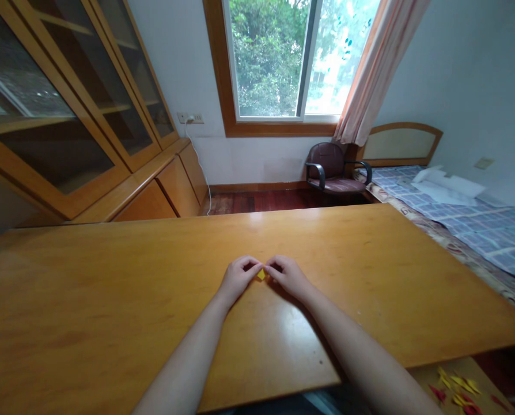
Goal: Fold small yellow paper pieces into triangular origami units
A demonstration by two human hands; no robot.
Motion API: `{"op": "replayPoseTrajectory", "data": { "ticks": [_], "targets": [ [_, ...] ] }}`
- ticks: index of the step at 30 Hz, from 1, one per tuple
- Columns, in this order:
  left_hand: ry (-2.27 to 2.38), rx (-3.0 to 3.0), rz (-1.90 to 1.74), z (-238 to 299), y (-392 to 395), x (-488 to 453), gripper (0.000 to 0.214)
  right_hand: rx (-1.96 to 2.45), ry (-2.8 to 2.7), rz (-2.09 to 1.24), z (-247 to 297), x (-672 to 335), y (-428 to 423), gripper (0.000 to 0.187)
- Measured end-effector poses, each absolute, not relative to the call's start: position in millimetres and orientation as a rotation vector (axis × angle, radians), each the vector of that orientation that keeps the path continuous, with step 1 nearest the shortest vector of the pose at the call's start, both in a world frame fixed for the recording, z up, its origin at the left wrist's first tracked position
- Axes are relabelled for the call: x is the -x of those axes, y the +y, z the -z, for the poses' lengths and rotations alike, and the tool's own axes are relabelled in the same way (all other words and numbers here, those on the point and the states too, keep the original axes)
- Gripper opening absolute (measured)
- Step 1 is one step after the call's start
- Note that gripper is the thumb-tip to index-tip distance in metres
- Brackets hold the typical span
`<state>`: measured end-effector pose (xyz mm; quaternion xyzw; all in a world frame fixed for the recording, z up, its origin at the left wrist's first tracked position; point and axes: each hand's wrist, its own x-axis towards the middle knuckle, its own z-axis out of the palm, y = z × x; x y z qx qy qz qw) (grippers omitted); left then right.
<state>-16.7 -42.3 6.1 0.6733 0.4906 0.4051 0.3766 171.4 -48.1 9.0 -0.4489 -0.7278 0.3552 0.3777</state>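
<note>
Observed: left hand [238,275] and right hand [288,275] both pinched on a tiny yellow paper piece [261,274], low over the tabletop [110,288]. Risk: an uneven pull could tear it.

Bright daylight pours through the wood-framed window [303,60], overexposing its right pane. It lays a pale sheen across the glossy orange wooden worktop [110,288]. Straight lines bow near the edges.
</note>
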Motion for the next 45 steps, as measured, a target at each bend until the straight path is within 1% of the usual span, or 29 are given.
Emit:
{"op": "replayPoseTrajectory", "data": {
  "ticks": [14,20,30,45],
  "targets": [
    [1.249,-1.732,-1.053,-9.9,-43.1,15.9,0.027,1.154,-1.819,-0.902,-5.2,-171.8,-45.9,0.017],
    [1.242,-1.725,-1.019,-10.0,-42.5,16.2,0.030,1.180,-1.770,-0.931,-6.3,-172.7,-45.1,0.019],
    [1.257,-1.725,-1.020,-10.7,-42.2,15.7,0.031,1.195,-1.776,-0.919,-8.2,-172.4,-45.0,0.018],
    [1.253,-1.755,-1.010,-9.9,-41.9,16.0,0.024,1.188,-1.708,-0.944,-1.3,-174.4,-41.9,0.022]
  ]
}}
